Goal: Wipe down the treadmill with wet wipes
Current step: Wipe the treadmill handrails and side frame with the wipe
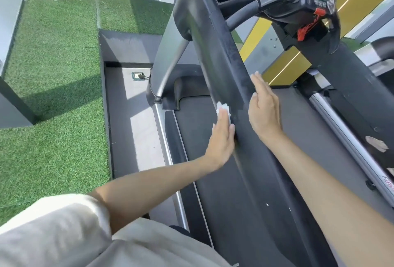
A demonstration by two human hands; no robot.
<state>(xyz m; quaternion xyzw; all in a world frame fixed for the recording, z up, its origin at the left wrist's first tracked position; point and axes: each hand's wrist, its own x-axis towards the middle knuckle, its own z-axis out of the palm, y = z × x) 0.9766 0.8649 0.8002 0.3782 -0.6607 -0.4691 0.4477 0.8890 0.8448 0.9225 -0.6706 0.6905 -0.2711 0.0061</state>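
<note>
Head view looks down the treadmill (191, 87) from its near end, with the black left handrail (223, 53) running from near centre up to the far console (319, 0). The left hand (221, 138) lies flat against the left face of that handrail, fingers straight and together, and presses a crumpled white wet wipe (222, 109) to the rail. The wipe shows bunched just beyond the fingertips, and how far it reaches under the palm cannot be told. The right hand (263, 106) is on the opposite, right face of the same rail, slightly farther along, fingers straight and close together and holding nothing. Its palm seems to rest on the rail, though the contact itself is hidden. The rail surface beyond the hands looks dull and streaky. The dark running belt (198, 121) lies below both arms, and a second handrail (349, 87) runs along the right. A red safety clip (307, 28) hangs under the console. A silver upright (168, 57) joins the handrail at the far left. Left of the treadmill is grey floor with a socket (136, 75), then green artificial grass (53, 74). A pale sleeve (53, 224) fills the near left corner.
</note>
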